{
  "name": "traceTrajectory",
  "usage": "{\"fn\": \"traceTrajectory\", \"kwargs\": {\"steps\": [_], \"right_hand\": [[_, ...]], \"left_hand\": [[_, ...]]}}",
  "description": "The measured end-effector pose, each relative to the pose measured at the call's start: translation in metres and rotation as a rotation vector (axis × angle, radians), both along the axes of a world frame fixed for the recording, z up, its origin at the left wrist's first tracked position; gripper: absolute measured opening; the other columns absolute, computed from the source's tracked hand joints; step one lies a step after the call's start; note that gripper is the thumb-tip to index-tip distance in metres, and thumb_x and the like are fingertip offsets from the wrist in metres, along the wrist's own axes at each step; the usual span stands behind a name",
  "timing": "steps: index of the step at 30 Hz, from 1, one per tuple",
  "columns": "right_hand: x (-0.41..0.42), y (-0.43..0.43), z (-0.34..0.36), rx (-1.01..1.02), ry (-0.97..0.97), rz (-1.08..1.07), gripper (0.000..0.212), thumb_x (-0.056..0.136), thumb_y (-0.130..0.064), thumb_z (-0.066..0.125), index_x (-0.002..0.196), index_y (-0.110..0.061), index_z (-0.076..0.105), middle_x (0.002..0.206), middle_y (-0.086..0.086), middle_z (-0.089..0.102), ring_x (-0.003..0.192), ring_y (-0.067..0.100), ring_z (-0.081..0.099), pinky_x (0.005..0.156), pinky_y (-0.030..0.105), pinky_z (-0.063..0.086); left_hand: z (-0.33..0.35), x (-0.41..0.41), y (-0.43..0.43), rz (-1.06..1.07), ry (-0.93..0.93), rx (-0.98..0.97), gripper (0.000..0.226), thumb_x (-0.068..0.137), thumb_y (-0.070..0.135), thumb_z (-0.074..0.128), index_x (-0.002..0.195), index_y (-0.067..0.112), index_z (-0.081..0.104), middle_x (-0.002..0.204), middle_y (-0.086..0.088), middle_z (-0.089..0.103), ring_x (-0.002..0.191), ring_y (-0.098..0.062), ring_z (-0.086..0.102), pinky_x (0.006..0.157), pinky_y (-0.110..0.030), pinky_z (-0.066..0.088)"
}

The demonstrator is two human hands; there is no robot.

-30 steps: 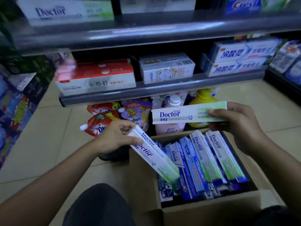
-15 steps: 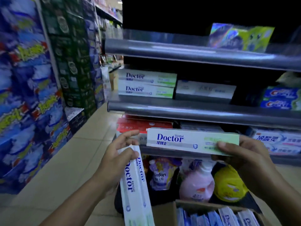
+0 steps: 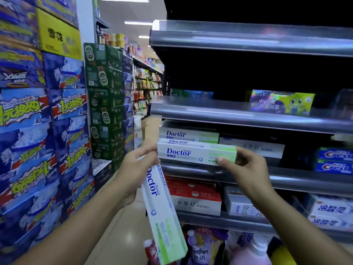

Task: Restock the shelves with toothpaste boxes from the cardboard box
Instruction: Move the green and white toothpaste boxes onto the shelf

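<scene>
carton wall (image 3: 24, 131): left of the aisle, glossy printed cardboard cases stacked from the floor to the top of view; mostly blue, one green column (image 3: 105, 104), one yellow case (image 3: 59, 35) near the top
shelving (image 3: 248, 119): right side, 4 grey metal shelves in view, rounded shiny front lips, dark behind
left hand (image 3: 137, 169): fingers and thumb curled round the top end of the left Doctor box (image 3: 162, 213), a long slim white carton, green at the far end, blue lettering; it hangs tilted, pointing down, in front of the shelving
right hand (image 3: 246, 169): pinches the green end of the right Doctor box (image 3: 196, 153), thumb on the front face, fingers behind; same type of carton, held level at the front of the third shelf down, just above its lip
shelved Doctor box (image 3: 189, 134): 1 clearly visible, lying flat just behind and above the held one; what lies under it is hidden
red carton (image 3: 193, 188): 1, wide, red top, white front, fourth shelf
holographic carton (image 3: 282, 101): 1, purple/lime foil print, second shelf
Crest boxes (image 3: 334, 154): 2 stacked, blue/green, right end of the third shelf
pouch (image 3: 204, 247): 1, purple, soft, below the shelves
pink bottle (image 3: 248, 253): 1, smooth plastic, beside the pouch
</scene>
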State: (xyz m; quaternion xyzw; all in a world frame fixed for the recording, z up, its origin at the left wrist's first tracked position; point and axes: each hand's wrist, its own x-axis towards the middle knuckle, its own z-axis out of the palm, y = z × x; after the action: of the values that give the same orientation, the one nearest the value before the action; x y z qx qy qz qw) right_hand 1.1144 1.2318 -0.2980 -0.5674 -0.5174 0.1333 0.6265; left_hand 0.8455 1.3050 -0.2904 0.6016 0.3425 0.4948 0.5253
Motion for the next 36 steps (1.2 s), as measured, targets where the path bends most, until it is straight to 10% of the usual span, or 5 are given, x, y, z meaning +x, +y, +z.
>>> {"fn": "traceTrajectory", "kwargs": {"steps": [9, 17, 23, 29, 36], "right_hand": [[-0.004, 0.057, 0.01, -0.185, -0.293, -0.308, 0.033, 0.09, -0.041, 0.073, 0.116, -0.033, 0.055, 0.111, 0.0, 0.066, 0.093, 0.024, 0.062, 0.079, 0.037, 0.051], [-0.005, 0.058, 0.004, -0.447, -0.722, -0.308, 0.041, 0.106, -0.044, 0.033, 0.141, -0.025, 0.039, 0.101, 0.013, 0.071, 0.101, 0.037, 0.059, 0.079, 0.042, 0.038], [-0.024, 0.016, 0.002, -0.062, -0.515, -0.338, 0.03, 0.101, -0.045, 0.048, 0.121, -0.025, 0.058, 0.087, -0.014, 0.054, 0.105, 0.019, 0.051, 0.079, 0.039, 0.046], [-0.057, -0.016, -0.013, -0.217, -0.148, -0.057, 0.043, 0.088, -0.065, 0.06, 0.12, -0.039, 0.051, 0.106, -0.019, 0.06, 0.087, -0.002, 0.06, 0.064, 0.018, 0.047], [-0.043, -0.001, 0.008, -0.063, 0.27, -0.045, 0.045, 0.079, -0.012, 0.087, 0.119, -0.015, 0.066, 0.106, -0.002, 0.071, 0.095, 0.009, 0.071, 0.086, 0.029, 0.057]], "left_hand": [[0.009, 0.02, 0.056, 0.096, 0.143, -0.101, 0.014, 0.067, 0.032, 0.066, 0.077, 0.024, 0.072, 0.062, 0.003, 0.064, 0.051, -0.016, 0.059, 0.053, -0.025, 0.049], [0.001, 0.032, 0.062, 0.176, 0.234, -0.178, 0.032, 0.077, 0.027, 0.066, 0.102, 0.007, 0.07, 0.065, -0.006, 0.061, 0.047, -0.018, 0.061, 0.052, -0.029, 0.054], [-0.008, 0.022, 0.056, 0.332, 0.004, -0.2, 0.034, 0.077, 0.032, 0.068, 0.106, 0.015, 0.061, 0.078, -0.009, 0.067, 0.062, -0.025, 0.068, 0.06, -0.039, 0.058], [-0.005, 0.029, 0.045, 0.397, -0.412, -0.265, 0.02, 0.088, 0.026, 0.061, 0.099, 0.015, 0.049, 0.073, -0.007, 0.061, 0.065, -0.026, 0.065, 0.063, -0.048, 0.061], [0.008, 0.046, 0.041, 0.293, -0.458, -0.143, 0.019, 0.097, 0.027, 0.061, 0.111, 0.014, 0.058, 0.082, -0.003, 0.071, 0.07, -0.017, 0.069, 0.061, -0.036, 0.055]]}}
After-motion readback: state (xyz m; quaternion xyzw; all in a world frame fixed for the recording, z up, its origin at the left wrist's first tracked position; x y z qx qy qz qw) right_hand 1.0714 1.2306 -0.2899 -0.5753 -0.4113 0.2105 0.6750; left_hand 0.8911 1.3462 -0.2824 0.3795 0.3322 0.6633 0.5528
